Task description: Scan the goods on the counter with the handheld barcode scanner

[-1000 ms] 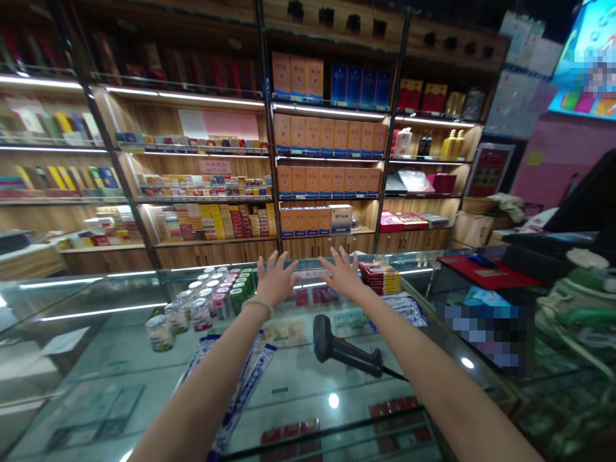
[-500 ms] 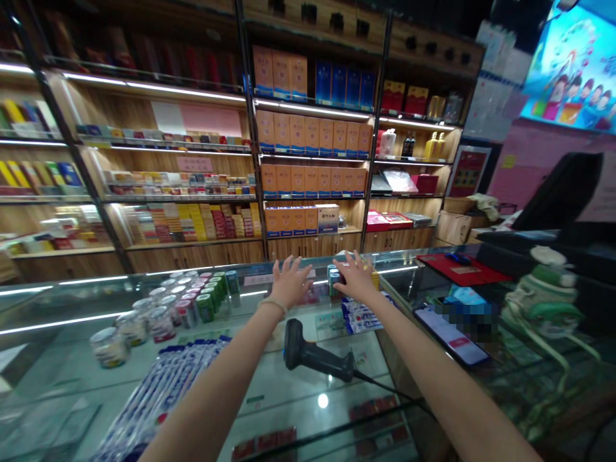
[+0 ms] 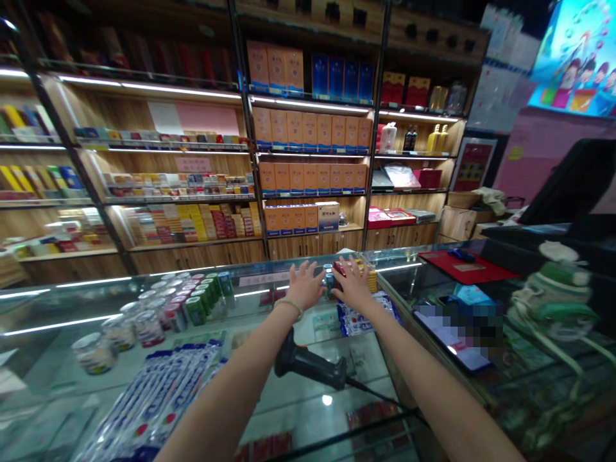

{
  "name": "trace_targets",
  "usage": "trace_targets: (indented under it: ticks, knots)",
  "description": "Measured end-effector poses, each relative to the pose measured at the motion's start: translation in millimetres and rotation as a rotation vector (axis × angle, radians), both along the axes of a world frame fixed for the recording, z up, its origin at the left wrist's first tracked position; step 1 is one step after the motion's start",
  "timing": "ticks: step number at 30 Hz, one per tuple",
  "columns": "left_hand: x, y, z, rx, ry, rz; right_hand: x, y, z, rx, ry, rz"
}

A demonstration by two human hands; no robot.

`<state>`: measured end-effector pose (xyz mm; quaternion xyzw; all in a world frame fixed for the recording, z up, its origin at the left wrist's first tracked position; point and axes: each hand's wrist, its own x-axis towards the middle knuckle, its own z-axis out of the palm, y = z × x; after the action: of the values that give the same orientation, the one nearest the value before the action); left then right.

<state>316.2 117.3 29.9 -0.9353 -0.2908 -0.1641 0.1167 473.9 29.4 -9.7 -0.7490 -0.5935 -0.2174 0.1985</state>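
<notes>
Both my arms reach forward over a glass counter [image 3: 308,427]. My left hand [image 3: 305,287] is open, fingers spread, just left of some small blue-green cylindrical containers [image 3: 328,274]. On their other side is my right hand [image 3: 353,287], its fingers apart too; whether it touches them I cannot tell. A small red item [image 3: 341,265] shows behind its fingertips, and yellow packs [image 3: 371,280] stand to its right. Blue-and-white plastic packets [image 3: 355,319] lie below the right hand. A black barcode scanner [image 3: 312,366] rests between my forearms, its head partly hidden by the left one.
Rows of small jars and cans [image 3: 166,301] and long blue-and-white packets [image 3: 158,385] cover the counter's left part. On the right are a phone [image 3: 443,330], a red mat [image 3: 464,268], a green bottle [image 3: 553,289] and a dark monitor [image 3: 572,186]. Stocked shelves [image 3: 312,157] line the back wall.
My left hand has shifted right, closer to the small containers and the right hand. The right hand has stayed nearly in place, slightly lower. The camera view has tilted a little.
</notes>
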Motion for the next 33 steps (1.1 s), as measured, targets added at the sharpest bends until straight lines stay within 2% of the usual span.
trace_targets:
  ticks: [5,11,19,22,26,33]
  knots:
    - [1.6,-3.8,-0.4,0.016,0.005,-0.015,-1.4,3.4,-13.0,0.132,0.019,0.035]
    - [-1.3,-5.8,5.7,0.017,-0.074,-0.07,-2.5,3.2,-16.6,0.249,0.138,0.041]
    - [-2.5,-11.5,9.1,-0.001,-0.137,-0.1,-6.8,-0.1,-13.3,0.221,0.161,0.096]
    - [-5.2,-13.5,13.5,0.0,-0.154,-0.089,-11.9,-3.1,-6.6,0.216,0.161,0.118]
    - [-17.7,-16.9,24.9,0.009,-0.207,-0.069,-21.0,-6.3,12.4,0.227,0.172,0.143]
    - [-63.6,-28.5,44.1,0.034,-0.345,-0.037,-54.2,-12.6,50.8,0.229,0.152,0.214]
